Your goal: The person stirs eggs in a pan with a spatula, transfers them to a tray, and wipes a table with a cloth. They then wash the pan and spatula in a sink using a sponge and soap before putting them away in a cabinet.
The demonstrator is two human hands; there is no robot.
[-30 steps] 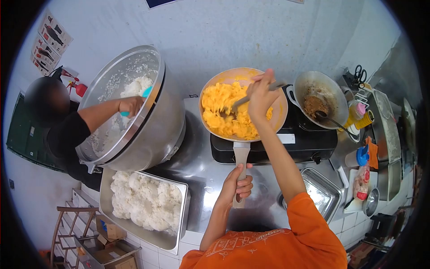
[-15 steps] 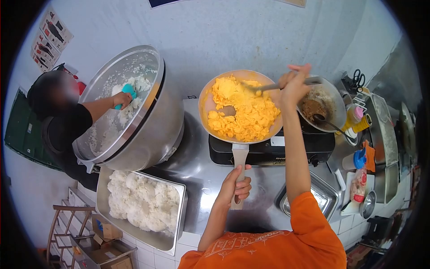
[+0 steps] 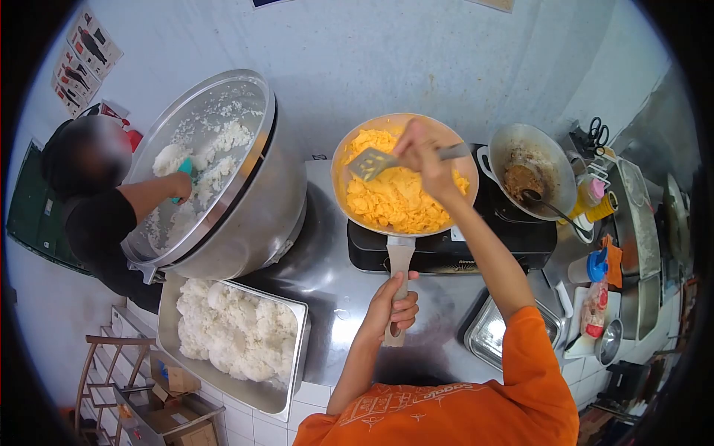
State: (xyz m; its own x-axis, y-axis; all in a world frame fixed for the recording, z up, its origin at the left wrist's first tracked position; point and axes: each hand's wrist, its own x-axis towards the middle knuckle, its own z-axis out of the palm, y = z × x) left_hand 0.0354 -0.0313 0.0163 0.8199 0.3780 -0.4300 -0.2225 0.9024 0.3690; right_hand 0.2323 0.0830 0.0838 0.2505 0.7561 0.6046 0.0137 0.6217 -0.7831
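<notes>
My left hand is wrapped round the beige handle of a frying pan on the black stove. Yellow scrambled egg fills much of the pan. Above the egg, my right hand grips a metal spatula by its handle; the slotted blade is over the pan's left part, with bits of egg on it.
A co-worker's hand holds a turquoise scoop in a large metal pot of rice. A tray of rice lies below. To the right are a wok, an oil bottle and a metal tray.
My right hand and the spatula have moved left over the pan, and the blade is now raised above the egg. The co-worker's hand has moved left and down in the pot.
</notes>
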